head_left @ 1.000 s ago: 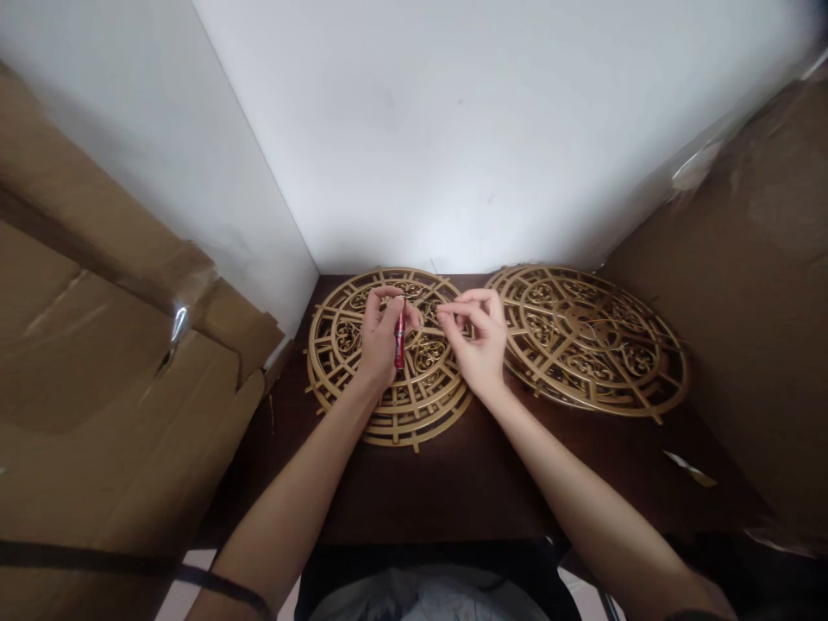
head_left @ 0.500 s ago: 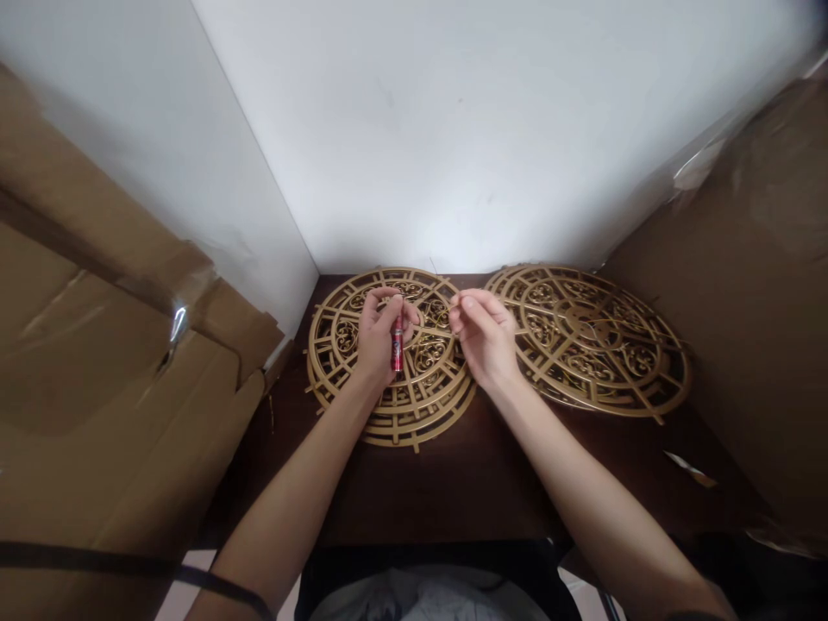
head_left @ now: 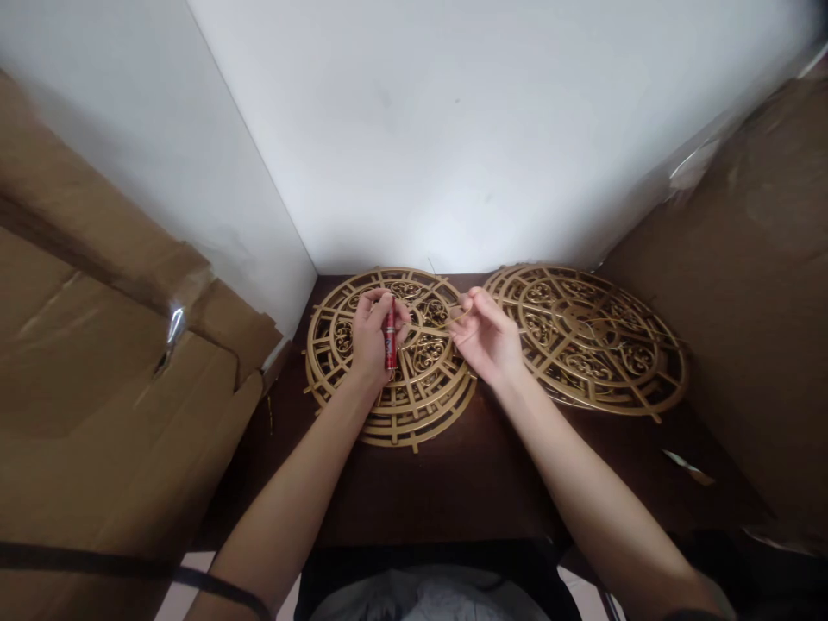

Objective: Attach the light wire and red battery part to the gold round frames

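Observation:
My left hand (head_left: 375, 332) is closed around a slim red tube (head_left: 390, 341) with a patterned surface and a pale band; it looks like a lighter, but I cannot be sure. The tube stands roughly upright against the thumb. To its right, my right hand (head_left: 488, 335) pinches a thin gold cord (head_left: 461, 316), which runs left toward my left hand. Where the cord ends is hard to make out. Both hands are over a stack of round gold openwork panels (head_left: 414, 438) with scroll patterns.
A second stack of round gold panels (head_left: 673, 379) lies to the right on the dark table (head_left: 453, 492). Near the right edge is a small knife (head_left: 689, 467). Cardboard (head_left: 129, 362) stands at the left, more cardboard (head_left: 756, 302) at the right, and a white wall (head_left: 453, 129) behind.
My right hand has turned, its fingers opening out somewhat, and the gold cord now shows across them. My left hand has shifted slightly left with the red tube.

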`<move>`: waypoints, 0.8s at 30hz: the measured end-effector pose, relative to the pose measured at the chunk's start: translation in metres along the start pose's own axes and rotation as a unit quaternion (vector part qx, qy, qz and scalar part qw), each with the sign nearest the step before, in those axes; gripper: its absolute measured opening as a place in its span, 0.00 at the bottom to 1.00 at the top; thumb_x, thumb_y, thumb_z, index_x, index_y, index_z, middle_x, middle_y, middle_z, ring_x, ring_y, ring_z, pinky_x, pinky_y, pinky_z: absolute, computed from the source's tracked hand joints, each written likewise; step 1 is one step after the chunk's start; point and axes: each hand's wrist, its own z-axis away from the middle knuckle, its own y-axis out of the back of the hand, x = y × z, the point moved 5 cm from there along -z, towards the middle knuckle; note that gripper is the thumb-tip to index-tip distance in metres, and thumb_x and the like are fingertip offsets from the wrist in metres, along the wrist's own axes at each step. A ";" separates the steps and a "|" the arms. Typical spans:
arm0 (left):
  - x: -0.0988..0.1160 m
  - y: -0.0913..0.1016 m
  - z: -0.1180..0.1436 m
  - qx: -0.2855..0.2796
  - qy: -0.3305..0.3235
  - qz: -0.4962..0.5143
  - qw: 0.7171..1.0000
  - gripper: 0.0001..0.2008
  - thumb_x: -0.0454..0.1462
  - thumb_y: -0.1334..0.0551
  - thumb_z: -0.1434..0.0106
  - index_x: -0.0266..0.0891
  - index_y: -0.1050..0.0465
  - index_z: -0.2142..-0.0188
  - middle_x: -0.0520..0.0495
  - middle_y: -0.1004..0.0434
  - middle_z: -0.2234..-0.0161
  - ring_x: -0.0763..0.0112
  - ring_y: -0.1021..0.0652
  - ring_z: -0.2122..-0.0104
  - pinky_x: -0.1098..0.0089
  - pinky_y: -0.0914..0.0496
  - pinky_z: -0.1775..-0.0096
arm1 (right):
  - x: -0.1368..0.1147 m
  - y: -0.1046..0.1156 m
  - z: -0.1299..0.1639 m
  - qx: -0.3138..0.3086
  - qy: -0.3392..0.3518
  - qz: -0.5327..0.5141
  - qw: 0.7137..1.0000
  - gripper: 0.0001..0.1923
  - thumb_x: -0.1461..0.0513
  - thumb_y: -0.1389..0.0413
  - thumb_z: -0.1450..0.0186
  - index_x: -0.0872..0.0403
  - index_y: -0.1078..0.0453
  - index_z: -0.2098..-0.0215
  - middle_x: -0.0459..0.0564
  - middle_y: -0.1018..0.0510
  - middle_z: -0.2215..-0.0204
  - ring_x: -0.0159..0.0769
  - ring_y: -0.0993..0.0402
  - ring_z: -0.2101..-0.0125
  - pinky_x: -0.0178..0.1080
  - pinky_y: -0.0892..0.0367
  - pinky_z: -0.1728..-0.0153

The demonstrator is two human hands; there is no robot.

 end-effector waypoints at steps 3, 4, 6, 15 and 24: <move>0.000 0.002 0.000 0.012 0.006 0.009 1.000 0.11 0.38 0.38 0.42 0.40 0.43 0.67 0.56 0.31 0.80 0.80 0.35 0.85 0.80 0.46 0.84 | 0.007 -0.015 0.008 -0.079 -0.039 0.109 0.990 0.07 0.59 0.36 0.46 0.52 0.26 0.70 0.42 0.26 0.79 0.24 0.36 0.83 0.31 0.37 0.81; 0.000 0.003 -0.001 0.016 0.008 0.013 1.000 0.12 0.38 0.38 0.43 0.40 0.43 0.67 0.56 0.31 0.80 0.81 0.35 0.85 0.80 0.45 0.85 | 0.010 -0.021 0.012 -0.110 -0.051 0.143 0.982 0.08 0.59 0.36 0.47 0.53 0.26 0.70 0.42 0.26 0.80 0.25 0.34 0.84 0.30 0.37 0.82; 0.000 0.003 0.000 0.023 0.015 0.016 1.000 0.12 0.38 0.38 0.43 0.40 0.43 0.67 0.57 0.31 0.80 0.81 0.35 0.86 0.80 0.45 0.85 | 0.018 -0.032 0.020 -0.175 -0.076 0.188 0.963 0.09 0.57 0.37 0.46 0.55 0.26 0.71 0.43 0.25 0.80 0.26 0.31 0.83 0.30 0.36 0.82; 0.001 0.004 0.001 0.043 0.032 0.020 0.998 0.11 0.37 0.39 0.43 0.40 0.44 0.67 0.57 0.32 0.81 0.83 0.39 0.89 0.80 0.49 0.87 | 0.014 -0.050 0.032 -0.218 0.087 0.388 0.891 0.04 0.63 0.40 0.41 0.55 0.27 0.74 0.42 0.30 0.81 0.26 0.36 0.80 0.31 0.39 0.76; 0.001 0.004 -0.001 0.044 0.024 0.027 0.998 0.09 0.35 0.41 0.43 0.40 0.43 0.68 0.55 0.32 0.82 0.82 0.38 0.87 0.81 0.48 0.86 | 0.018 -0.052 0.035 -0.245 0.136 0.439 0.854 0.05 0.63 0.41 0.40 0.55 0.30 0.74 0.41 0.34 0.80 0.27 0.38 0.79 0.31 0.42 0.75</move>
